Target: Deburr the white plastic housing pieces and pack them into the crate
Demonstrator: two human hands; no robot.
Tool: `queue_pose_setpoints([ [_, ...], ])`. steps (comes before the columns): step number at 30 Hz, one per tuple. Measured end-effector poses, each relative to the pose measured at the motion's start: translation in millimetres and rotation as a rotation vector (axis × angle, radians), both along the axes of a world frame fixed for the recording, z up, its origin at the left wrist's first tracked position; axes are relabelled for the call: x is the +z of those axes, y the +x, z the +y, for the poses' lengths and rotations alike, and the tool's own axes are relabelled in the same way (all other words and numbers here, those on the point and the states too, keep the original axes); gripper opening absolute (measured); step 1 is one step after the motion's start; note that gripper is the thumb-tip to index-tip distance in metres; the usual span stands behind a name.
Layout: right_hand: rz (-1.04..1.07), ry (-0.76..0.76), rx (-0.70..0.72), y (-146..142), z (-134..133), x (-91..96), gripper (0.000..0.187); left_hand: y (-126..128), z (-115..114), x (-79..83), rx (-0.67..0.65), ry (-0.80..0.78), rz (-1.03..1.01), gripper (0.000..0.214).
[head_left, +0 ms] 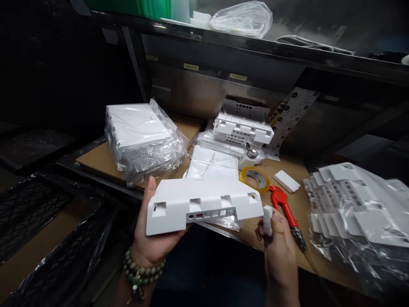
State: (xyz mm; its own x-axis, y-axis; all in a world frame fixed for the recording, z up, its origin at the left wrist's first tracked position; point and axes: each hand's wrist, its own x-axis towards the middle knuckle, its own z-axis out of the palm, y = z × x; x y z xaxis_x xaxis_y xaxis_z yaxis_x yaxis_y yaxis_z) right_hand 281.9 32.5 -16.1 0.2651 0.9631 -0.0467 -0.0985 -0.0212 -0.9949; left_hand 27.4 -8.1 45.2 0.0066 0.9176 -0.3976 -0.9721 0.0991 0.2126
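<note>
– Over the worktop's (295, 165) near edge, what've we got?

– White cover (204, 194), slotted side facing the camera. Row of ports along its lower middle, four square notches above.

– Who's got it?

– Left hand (156, 241). Grasping the left end, thumb up the outer side, palm and other fingers underneath. Beaded bracelet (145, 273) on that wrist.

– Right hand (279, 251)?

– Fingers curled tight, pinching a white wad (267, 221) just beside the cover's right end. Touching it or not, can't tell.

– Anything near that hand?

– Red tool (289, 212), lying just behind it, dark wrap at the near end, cord attached. Tape roll (245, 173) past that, yellow, lying flat. White block (286, 181) to the right of the roll.

– Further back?

– Bottle (252, 158), metal top, behind the roll. More covers (241, 128) piled behind the bottle, on plastic. White sleeves (211, 165) lie flat between the held cover and that pile.

– Sides?

– Left: wrapped stack (137, 123) in clear plastic, on cardboard (96, 158). Right: bagged covers (364, 204), leaning in a row.

– Up top?

– Shelf (220, 42) with a green bin (140, 7) and a clear bag (243, 19).
</note>
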Motion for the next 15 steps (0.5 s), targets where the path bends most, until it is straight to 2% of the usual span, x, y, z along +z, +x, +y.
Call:
queue_pose_setpoints([
  [5,0.175,-0.066,-0.039,5.3,7.3,1.5,0.041,3.3,1.3,-7.1,-0.087,0.290,0.059,0.054],
  [8,0.271,-0.054,-0.082,0.6,8.9,8.5,0.042,5.4,1.8,-20.8,-0.131,0.544,0.010,0.046],
  [11,0.365,-0.023,-0.099,-6.7,6.1,19.2,0.041,1.9,-0.7,-51.4,-0.130,0.682,-0.127,0.053],
  [13,0.399,-0.052,-0.106,-11.3,2.6,26.8,0.040,-4.6,-3.2,-78.7,-0.139,0.680,-0.173,0.064],
  [15,0.417,-0.093,-0.126,-14.8,-1.3,33.2,0.043,-13.0,-5.2,-105.5,-0.179,0.660,-0.097,0.069],
])
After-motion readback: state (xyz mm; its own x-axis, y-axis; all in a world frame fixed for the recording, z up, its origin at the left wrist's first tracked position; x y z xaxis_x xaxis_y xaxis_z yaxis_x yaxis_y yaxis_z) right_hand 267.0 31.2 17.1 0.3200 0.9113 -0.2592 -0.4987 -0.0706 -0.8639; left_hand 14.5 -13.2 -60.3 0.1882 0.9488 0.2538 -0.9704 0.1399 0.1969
